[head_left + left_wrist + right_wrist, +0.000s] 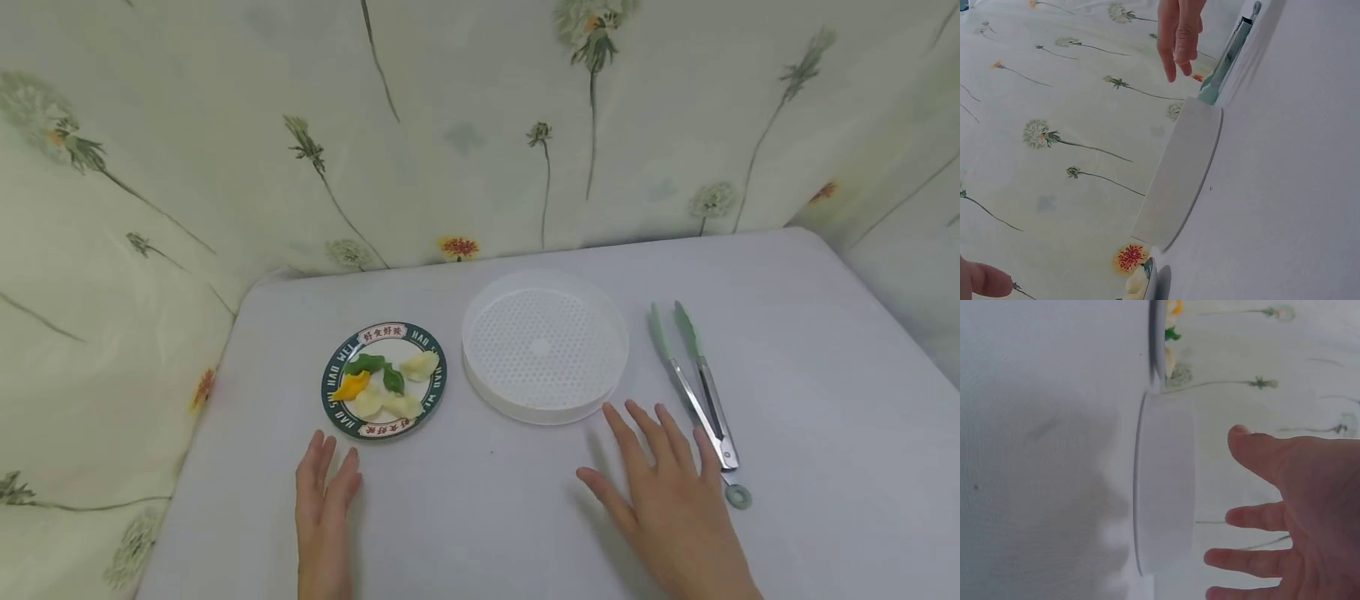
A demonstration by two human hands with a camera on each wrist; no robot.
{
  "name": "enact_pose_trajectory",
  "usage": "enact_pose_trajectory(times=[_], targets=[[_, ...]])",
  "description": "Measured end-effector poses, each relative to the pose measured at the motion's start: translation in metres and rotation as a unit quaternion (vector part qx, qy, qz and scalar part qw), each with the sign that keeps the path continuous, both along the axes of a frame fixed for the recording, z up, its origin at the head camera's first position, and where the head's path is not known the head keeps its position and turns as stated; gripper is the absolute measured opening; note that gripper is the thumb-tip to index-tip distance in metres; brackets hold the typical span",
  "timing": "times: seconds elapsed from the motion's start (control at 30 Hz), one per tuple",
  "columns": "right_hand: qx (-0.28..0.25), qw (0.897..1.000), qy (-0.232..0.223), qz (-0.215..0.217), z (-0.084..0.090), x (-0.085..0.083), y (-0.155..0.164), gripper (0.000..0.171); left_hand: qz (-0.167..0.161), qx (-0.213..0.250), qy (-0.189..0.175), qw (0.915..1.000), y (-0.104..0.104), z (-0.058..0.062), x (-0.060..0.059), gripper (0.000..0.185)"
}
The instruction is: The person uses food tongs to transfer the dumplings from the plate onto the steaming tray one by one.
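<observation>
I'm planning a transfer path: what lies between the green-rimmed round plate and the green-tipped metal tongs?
The head view shows a round white perforated tray between the plate and the tongs.

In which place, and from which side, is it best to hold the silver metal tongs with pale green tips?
Probably grip both narrow arms of the tongs, just beyond the hinge, coming from above and the near side with the right hand. They lie flat, hinge towards the person, green tips pointing away and spread apart.
</observation>
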State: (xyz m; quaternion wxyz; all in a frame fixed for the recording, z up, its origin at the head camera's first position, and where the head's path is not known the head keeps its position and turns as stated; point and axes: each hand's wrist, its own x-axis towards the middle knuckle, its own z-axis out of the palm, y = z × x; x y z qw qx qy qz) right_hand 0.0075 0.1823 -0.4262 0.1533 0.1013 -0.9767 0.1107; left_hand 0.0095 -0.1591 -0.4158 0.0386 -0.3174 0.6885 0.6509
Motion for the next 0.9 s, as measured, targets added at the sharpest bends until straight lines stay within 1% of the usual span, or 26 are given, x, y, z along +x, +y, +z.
enact_pose_trajectory(times=[0.1, 0.2, 0.37, 0.53, 0.7, 0.8, 0.87, 0.9], targets=[[-0.016, 1.0, -0.002, 0.002, 0.0, -0.001, 0.003, 0.07, 0.007, 0.045, 0.02, 0.9988, -0.003, 0.0, -0.002, 0.075], [-0.043, 0.999, -0.001, 0.011, -0.002, -0.002, 0.008, 0.063, 0.013, 0.096, 0.039, 0.9945, -0.006, -0.002, -0.003, 0.073], [-0.08, 0.996, 0.005, 0.027, -0.005, -0.002, 0.015, 0.055, 0.024, 0.137, 0.053, 0.9889, -0.009, -0.007, -0.004, 0.07], [-0.092, 0.995, 0.011, 0.03, -0.004, -0.004, 0.018, 0.057, 0.02, 0.178, 0.055, 0.9823, -0.013, -0.01, -0.004, 0.067], [-0.098, 0.995, -0.002, 0.005, -0.005, -0.008, 0.024, 0.064, 0.014, 0.212, 0.042, 0.9763, -0.016, -0.011, -0.007, 0.068], [-0.108, 0.994, -0.009, -0.01, -0.007, -0.009, 0.03, 0.066, 0.018, 0.226, 0.039, 0.9732, -0.016, -0.013, -0.01, 0.07], [-0.113, 0.994, -0.008, -0.011, -0.007, -0.01, 0.034, 0.067, 0.022, 0.242, 0.039, 0.9692, -0.016, -0.014, -0.011, 0.071], [-0.115, 0.993, -0.007, -0.012, -0.007, -0.01, 0.036, 0.068, 0.023, 0.256, 0.04, 0.9655, -0.016, -0.014, -0.011, 0.071]])
